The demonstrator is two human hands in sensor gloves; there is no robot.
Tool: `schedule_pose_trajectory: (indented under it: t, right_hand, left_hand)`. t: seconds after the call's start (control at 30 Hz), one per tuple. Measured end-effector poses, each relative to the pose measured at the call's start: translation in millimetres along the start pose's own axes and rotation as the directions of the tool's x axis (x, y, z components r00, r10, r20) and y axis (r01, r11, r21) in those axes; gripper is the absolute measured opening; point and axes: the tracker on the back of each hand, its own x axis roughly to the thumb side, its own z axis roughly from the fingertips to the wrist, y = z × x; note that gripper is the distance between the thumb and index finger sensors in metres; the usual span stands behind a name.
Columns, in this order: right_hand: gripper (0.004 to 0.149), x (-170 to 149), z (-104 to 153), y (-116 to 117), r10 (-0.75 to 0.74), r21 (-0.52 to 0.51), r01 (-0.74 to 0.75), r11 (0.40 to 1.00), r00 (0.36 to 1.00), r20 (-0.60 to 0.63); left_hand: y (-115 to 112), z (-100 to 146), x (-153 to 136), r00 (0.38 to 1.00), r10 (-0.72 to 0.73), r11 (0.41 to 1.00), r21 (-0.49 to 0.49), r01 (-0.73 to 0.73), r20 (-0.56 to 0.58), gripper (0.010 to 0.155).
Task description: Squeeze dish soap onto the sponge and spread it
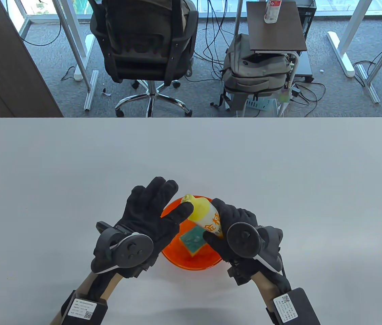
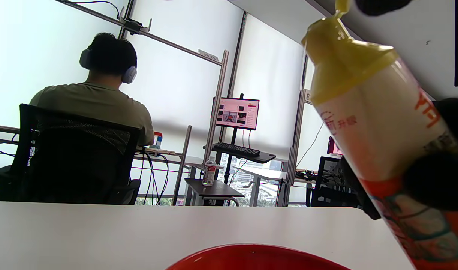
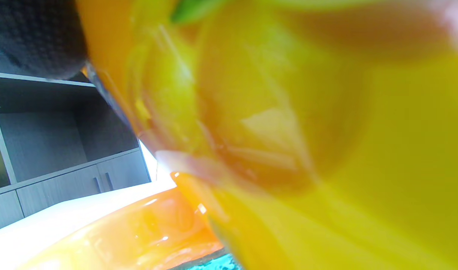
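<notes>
Two hands over the orange bowl

Two gloved hands work above the orange bowl (image 1: 177, 260) on the white bench (image 1: 279, 169). Right hand (image 1: 236, 233) grips the dish soap bottle (image 1: 206, 216), tilted, yellow cap toward the left hand (image 1: 143, 216); its orange lettering is unreadable. Left fingers are spread, thumb touching the cap. The green sponge (image 1: 192, 240) lies in the bowl, just beneath the bottle, partly hidden. The right wrist view is a yellow blur.

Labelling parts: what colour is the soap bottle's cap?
Yellow; the cap shows best in the left wrist view.
</notes>
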Motion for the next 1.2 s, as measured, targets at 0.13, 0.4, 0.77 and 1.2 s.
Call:
schedule_pose_trajectory:
  t: [0.13, 0.4, 0.77, 1.2]
  right_hand:
    - [0.083, 1, 0, 0, -0.01, 0.014, 0.01, 1.0, 1.0, 0.007]
    - [0.083, 5, 2, 1, -0.028, 0.01, 0.027, 1.0, 0.999, 0.026]
    - [0.082, 10, 6, 0, -0.028, 0.008, 0.027, 1.0, 0.998, 0.052]
    - [0.08, 10, 5, 0, -0.016, 0.029, 0.015, 0.999, 0.998, 0.055]
  left_hand:
    - [-1, 1, -4, 1.0, 0.0, 1.0, -0.003, 0.0, -0.022, 0.064]
    - [-3, -1, -12, 0.997, 0.037, 0.999, -0.019, -0.038, -0.065, 0.063]
    - [-9, -2, -24, 0.952, 0.293, 0.945, -0.122, -0.302, -0.089, 0.063]
    - [-30, 0, -29, 0.88, 0.457, 0.856, -0.206, -0.474, -0.13, 0.067]
